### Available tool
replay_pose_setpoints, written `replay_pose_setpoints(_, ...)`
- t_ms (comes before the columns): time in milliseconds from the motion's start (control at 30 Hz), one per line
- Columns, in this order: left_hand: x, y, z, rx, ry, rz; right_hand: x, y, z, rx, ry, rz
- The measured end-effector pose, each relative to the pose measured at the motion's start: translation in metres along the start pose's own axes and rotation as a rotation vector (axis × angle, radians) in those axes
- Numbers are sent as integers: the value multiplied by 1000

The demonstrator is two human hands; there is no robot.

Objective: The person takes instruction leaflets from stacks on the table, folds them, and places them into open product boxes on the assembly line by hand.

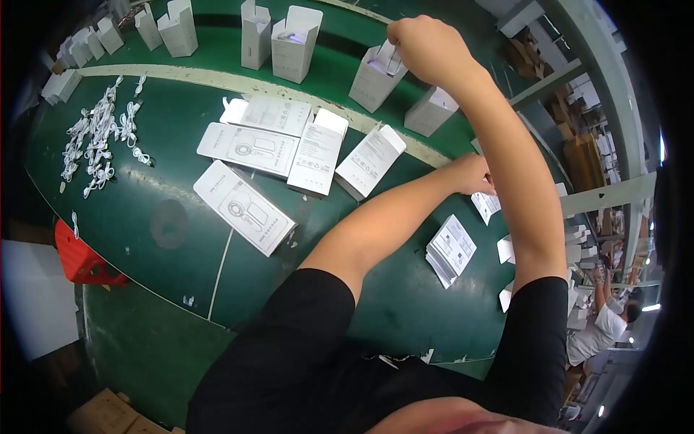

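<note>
Green worktable [159,278] takes up most of the scene; along its far side, past a pale rail [188,73], runs a green belt [217,47]. Another person [601,331], in a light top, sits or stands well off at the right. Red plastic item [85,257] just off the table's near left edge.

Upright white cartons [293,58] stand on the belt in a loose line, several with flaps raised. Five printed cartons [246,206] lie on the table, centre, some overlapping; the nearest shows a line drawing of a device.

Right hand [430,50]: reaches across above the left forearm to an open carton [372,83] on the belt. Fingers drawn together at its top; cannot tell whether they grip a flap or something inside. Left hand [470,173]: at the table's far right, fingers curled beside a printed leaflet [486,207], partly hidden by the right forearm; cannot tell whether it grips the sheet.

Stack of leaflets [452,249] lies nearer, slightly fanned. Bundled white cables [97,141] heap on the left; one loose cable [74,224] lies at the near left edge.
</note>
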State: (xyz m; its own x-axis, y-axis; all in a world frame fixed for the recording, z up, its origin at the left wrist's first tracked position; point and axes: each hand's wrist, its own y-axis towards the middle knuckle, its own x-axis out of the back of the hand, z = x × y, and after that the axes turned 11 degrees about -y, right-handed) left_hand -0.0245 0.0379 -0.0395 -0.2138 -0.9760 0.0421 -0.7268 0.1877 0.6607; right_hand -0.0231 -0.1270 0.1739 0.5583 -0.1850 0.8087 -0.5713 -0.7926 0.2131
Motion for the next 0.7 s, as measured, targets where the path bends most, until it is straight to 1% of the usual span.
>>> replay_pose_setpoints(67, -5, -1, 9, -47, 33, -48, -4, 5, 7, 5, -13, 44)
replay_pose_setpoints(100, -3, -2, 4, -44, 32, -51, -7, 7, 10, 9, -12, 46)
replay_pose_setpoints(167, 4, -5, -12, -8, 15, -52, -12, 14, 12, -27, 18, 138)
replay_pose_setpoints(300, -1, -1, 1, -47, 39, -63, -15, 25, 6, -24, 120, 166)
replay_pose_setpoints(367, -2, 0, 4, 54, 12, -10, -23, 32, 1, 73, 255, 168)
replay_pose_setpoints(467, -5, 0, 7, 87, 10, -7, -30, 38, 4, 82, 301, 142)
replay_pose_setpoints(500, -3, -1, 4, 87, 10, -7, -29, 37, 7, 83, 300, 143)
replay_pose_setpoints(567, 7, -3, -15, 123, 39, 32, -23, 35, 20, 69, 258, 247)
replay_pose_setpoints(600, 12, -5, -27, 122, 39, 32, -19, 35, 26, 69, 258, 247)
replay_pose_setpoints(700, 32, -7, -63, 69, -35, 8, -2, 37, 40, 20, 393, 423)
